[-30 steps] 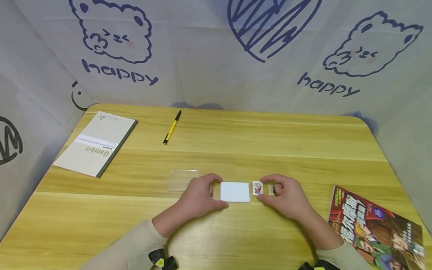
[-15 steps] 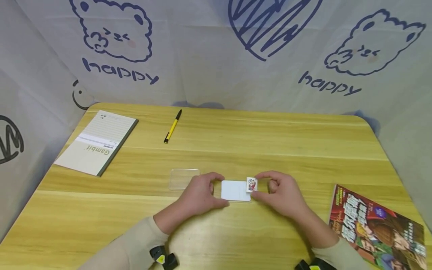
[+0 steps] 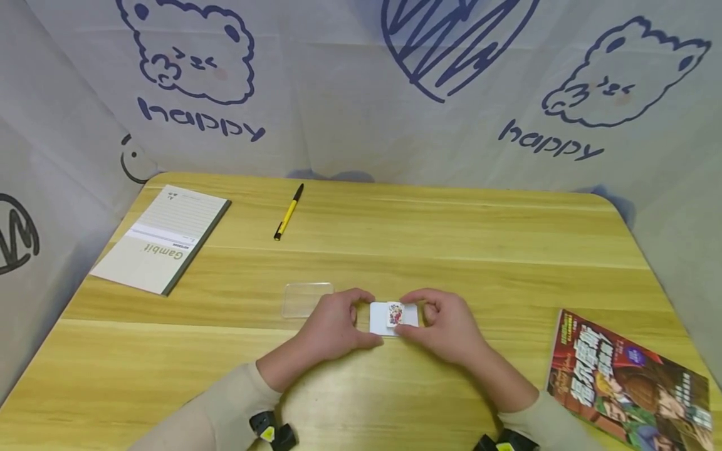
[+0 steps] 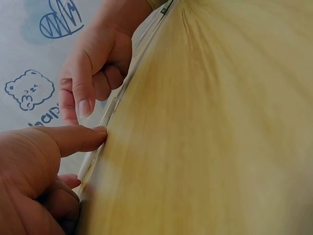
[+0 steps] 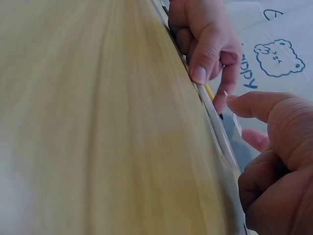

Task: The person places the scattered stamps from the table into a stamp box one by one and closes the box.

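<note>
My left hand (image 3: 335, 319) holds the left side of a flat white rectangular card (image 3: 379, 321), thumb at the near edge and index finger at the far edge. A clear rim shows along the card's near side. Between the thumb and index finger of my right hand (image 3: 448, 322) is a small white picture card (image 3: 395, 314) with a colourful figure, held by its edges. It hangs over the middle of the white card; in the right wrist view the small card (image 5: 236, 123) stands apart from the surface below. The left wrist view shows the left hand (image 4: 34, 166) pressing the white card's edge.
A clear plastic lid (image 3: 304, 299) lies left of the white card, partly behind the left hand. A yellow and black pen (image 3: 289, 212) and a notebook (image 3: 163, 238) lie farther back on the wooden table (image 3: 451, 238). A magazine (image 3: 628, 379) lies at the right.
My right hand has moved left with the small picture card, from beside the white card to over its middle. Another small piece near that hand is out of sight. The left hand stays put.
</note>
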`<state>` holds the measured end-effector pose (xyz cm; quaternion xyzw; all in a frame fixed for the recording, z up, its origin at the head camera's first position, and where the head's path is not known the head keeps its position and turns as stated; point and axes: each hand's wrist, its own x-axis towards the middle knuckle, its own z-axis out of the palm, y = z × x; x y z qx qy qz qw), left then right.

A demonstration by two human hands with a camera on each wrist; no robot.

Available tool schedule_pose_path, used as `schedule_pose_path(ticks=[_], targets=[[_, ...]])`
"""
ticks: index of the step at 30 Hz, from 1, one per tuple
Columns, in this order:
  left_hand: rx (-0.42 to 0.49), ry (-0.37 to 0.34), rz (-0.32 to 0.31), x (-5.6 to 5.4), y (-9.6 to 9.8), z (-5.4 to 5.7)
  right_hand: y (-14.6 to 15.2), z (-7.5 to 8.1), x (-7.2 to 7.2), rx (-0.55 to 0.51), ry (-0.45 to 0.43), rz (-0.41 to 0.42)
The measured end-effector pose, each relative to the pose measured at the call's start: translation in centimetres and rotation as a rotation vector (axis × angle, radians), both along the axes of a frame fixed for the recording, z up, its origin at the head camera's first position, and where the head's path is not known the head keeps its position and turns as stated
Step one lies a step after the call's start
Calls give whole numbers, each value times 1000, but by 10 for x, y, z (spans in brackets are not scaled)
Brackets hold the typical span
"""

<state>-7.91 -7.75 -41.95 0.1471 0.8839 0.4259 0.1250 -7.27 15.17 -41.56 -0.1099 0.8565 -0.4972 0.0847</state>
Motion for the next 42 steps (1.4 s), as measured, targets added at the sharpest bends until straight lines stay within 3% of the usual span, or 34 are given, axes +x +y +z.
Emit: schedule_pose_path(ticks=[14,22,32,42], targets=[[10,-4,-22,1,1,-1,-12,-5,0,126,40,11],[9,-13,-25,1,3,-1,-11,-4,1,141,38,-5],[5,-6,-14,1,2,-3,7,7,7,110,-28,-96],[8,-13,-1,1,1,-2,43,10,14,181,-38,-206]])
